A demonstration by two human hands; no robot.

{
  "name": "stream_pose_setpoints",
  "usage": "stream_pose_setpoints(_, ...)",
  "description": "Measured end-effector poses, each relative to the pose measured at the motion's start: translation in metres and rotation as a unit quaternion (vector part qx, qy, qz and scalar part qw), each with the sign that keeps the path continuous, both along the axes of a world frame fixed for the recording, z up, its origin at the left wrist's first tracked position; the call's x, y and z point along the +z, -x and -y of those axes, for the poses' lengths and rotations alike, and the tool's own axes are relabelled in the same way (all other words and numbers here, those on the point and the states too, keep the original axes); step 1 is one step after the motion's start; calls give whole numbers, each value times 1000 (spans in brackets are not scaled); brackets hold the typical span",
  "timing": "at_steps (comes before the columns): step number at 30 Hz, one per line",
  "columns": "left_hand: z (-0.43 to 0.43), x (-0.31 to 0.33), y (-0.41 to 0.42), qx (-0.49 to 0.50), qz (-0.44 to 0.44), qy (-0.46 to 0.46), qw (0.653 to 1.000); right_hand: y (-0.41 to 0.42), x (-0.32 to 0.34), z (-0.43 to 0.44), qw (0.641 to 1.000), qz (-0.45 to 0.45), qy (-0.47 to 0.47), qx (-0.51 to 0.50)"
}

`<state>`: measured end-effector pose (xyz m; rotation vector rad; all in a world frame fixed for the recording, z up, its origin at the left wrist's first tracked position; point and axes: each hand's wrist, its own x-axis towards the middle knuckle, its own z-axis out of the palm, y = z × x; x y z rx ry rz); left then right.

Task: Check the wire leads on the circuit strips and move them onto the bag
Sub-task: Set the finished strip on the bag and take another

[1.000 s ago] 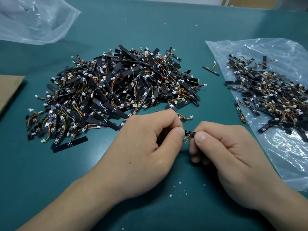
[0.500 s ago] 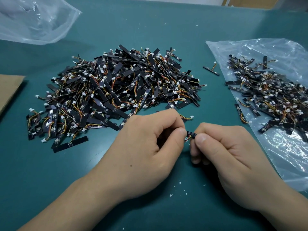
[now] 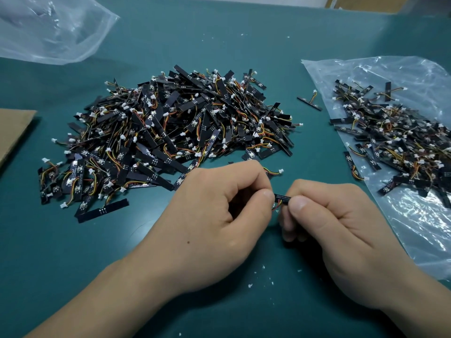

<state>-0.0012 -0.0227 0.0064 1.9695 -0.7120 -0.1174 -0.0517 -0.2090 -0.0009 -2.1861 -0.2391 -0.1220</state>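
Hardly anything had moved over the last second: both hands stayed close together at the near middle of the dark green bench [image 3: 73, 252], and only the gap between the thumbs had widened slightly, baring a little more of the small black circuit strip [image 3: 282, 198] held there. The left hand [image 3: 219, 215] was curled, its thumb and forefinger pinching one end of that strip. The right hand [image 3: 341, 228] was curled too and pinched the other end under its thumb. Thin red and orange wire leads [image 3: 278, 205] hung from the strip between the two thumbs. Where they ended was hidden, perhaps inside the left fingers.

Beyond the left hand lay a large heap of black strips with coloured leads and white plugs [image 3: 170, 137]. To the right, a flat clear plastic bag [image 3: 415, 228] carried a smaller heap of the same strips [image 3: 395, 147]. Between heap and bag a single black strip [image 3: 309, 103] lay alone on the bench. A second crumpled clear bag [image 3: 48, 32] sat at the far left, with a brown cardboard sheet [image 3: 12, 132] at the left edge. White flecks [image 3: 250, 285] dotted the bench near the wrists.
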Motion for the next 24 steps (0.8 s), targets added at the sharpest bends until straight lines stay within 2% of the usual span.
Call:
stream_pose_setpoints(11, 0, 1, 0, -10, -3, -4, 1000, 0, -1, 0, 1000, 2, -13, 1)
stream_pose_setpoints(18, 1, 0, 0, -1, 6, -19, 1000, -1, -2, 1, 1000, 8, 15, -2)
stream_pose_setpoints(24, 1, 0, 1, -12, -19, -15, 1000, -1, -3, 2, 1000, 9, 8, -1)
